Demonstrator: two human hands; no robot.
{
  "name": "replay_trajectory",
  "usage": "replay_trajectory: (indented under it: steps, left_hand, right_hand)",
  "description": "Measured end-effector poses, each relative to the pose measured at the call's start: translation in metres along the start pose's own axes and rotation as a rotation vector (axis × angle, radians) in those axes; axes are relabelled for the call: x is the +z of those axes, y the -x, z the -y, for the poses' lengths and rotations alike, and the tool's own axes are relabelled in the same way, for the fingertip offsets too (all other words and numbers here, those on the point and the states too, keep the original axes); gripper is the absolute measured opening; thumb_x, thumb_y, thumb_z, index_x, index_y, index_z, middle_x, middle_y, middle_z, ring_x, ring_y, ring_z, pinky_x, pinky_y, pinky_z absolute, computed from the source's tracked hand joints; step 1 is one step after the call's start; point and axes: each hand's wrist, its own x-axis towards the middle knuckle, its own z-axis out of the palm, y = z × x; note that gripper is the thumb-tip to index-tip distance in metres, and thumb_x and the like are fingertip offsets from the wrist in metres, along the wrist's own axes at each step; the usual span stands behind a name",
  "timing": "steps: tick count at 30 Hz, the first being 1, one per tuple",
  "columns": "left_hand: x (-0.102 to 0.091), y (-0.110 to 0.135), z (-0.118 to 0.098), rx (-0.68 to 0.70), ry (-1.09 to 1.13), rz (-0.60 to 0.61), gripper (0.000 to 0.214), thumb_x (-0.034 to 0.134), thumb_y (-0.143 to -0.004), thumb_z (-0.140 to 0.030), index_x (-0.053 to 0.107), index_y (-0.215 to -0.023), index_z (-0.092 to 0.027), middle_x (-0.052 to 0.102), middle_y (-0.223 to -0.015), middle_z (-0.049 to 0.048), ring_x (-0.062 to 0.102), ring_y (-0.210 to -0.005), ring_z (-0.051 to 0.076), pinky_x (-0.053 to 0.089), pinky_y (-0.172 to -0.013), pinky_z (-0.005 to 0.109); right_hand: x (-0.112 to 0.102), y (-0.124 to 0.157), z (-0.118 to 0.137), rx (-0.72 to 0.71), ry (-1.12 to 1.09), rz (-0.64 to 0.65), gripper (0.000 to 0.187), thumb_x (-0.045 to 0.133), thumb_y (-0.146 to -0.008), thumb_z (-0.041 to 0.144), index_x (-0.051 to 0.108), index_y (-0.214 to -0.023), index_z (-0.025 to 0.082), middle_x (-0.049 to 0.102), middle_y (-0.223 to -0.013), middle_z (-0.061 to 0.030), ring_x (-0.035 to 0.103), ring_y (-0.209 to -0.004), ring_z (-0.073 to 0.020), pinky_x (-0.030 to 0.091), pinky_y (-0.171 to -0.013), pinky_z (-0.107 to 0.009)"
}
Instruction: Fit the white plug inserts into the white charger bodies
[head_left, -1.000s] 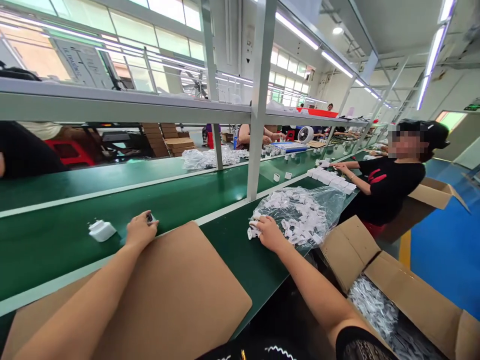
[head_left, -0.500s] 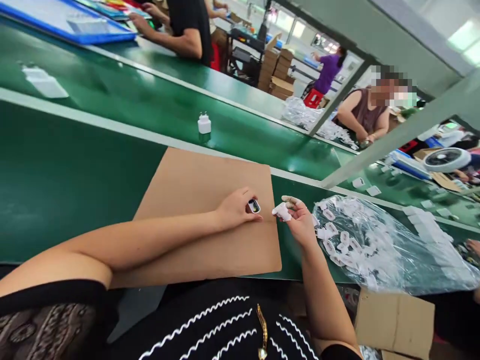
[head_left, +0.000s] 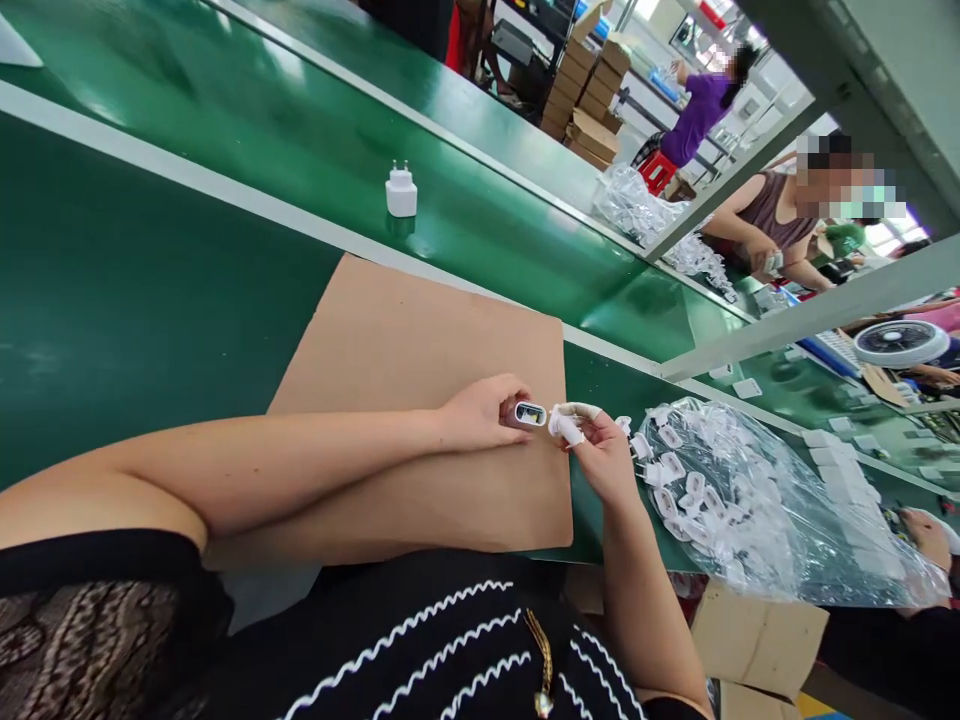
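Observation:
My left hand (head_left: pixel 491 412) is closed around a white charger housing (head_left: pixel 531 413), whose open end faces right and shows a circuit board inside. Just to the right, my right hand (head_left: pixel 600 445) pinches a small white charger cap (head_left: pixel 556 420) between thumb and fingers, very close to the housing's opening. White covers sit on some right fingertips. Both hands are above a brown cardboard sheet (head_left: pixel 420 350). Right of my right hand, a clear plastic bag (head_left: pixel 780 510) holds several white plug caps, a few of them spilling out at its left end.
A white charger (head_left: pixel 401 192) stands prongs up on the green conveyor belt (head_left: pixel 285 150) beyond the cardboard. White housings (head_left: pixel 840 480) lie in rows by the bag. A slanted metal post (head_left: pixel 750 325) rises at right. A co-worker's hand (head_left: pixel 926 535) shows at the right edge.
The housing has turned so its open end faces the cap, and both hands have come closer together. The view has shifted, and the standing charger appears higher and slightly left.

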Motion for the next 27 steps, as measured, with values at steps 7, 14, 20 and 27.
replay_trajectory:
  steps: [7,14,20,27]
  left_hand:
    - [-0.005,-0.001,0.002,0.055,0.094,0.094,0.026,0.074,-0.085,-0.032,0.074,-0.107,-0.019,0.068,-0.097,0.005,0.061,-0.081,0.017,0.05,-0.074,0.03]
    - [-0.003,-0.004,-0.003,0.037,-0.066,-0.011,0.078,0.094,-0.062,-0.048,0.063,-0.127,-0.02,0.066,-0.12,0.0109,0.061,-0.105,0.028,0.052,-0.093,0.041]
    - [0.005,-0.006,-0.005,0.063,-0.023,0.034,0.039,0.083,-0.076,-0.03,0.068,-0.11,-0.02,0.071,-0.106,0.0069,0.065,-0.103,0.027,0.052,-0.094,0.041]
    - [-0.008,-0.001,-0.002,0.019,0.117,0.097,0.074,0.09,-0.065,-0.035,0.061,-0.131,-0.019,0.064,-0.128,0.0126,0.063,-0.117,0.029,0.053,-0.101,0.043]
  right_hand:
    - [0.003,-0.001,0.012,-0.051,-0.102,0.077,0.051,0.084,-0.079,0.043,0.066,-0.124,0.029,0.075,-0.105,-0.0039,0.071,-0.094,-0.0208,0.059,-0.089,-0.038]
    - [0.005,-0.003,0.006,-0.08,0.058,-0.021,0.041,0.08,-0.082,0.045,0.07,-0.117,0.028,0.075,-0.108,-0.0061,0.071,-0.093,-0.0223,0.059,-0.088,-0.04]
    - [0.006,0.0,0.013,-0.243,0.201,-0.005,0.029,0.071,-0.091,0.039,0.072,-0.119,0.03,0.067,-0.114,-0.0067,0.068,-0.099,-0.0207,0.059,-0.089,-0.037]
    - [0.008,0.0,0.017,-0.181,0.179,-0.021,0.035,0.073,-0.09,0.039,0.07,-0.123,0.027,0.074,-0.112,-0.0076,0.07,-0.099,-0.0227,0.057,-0.092,-0.041]
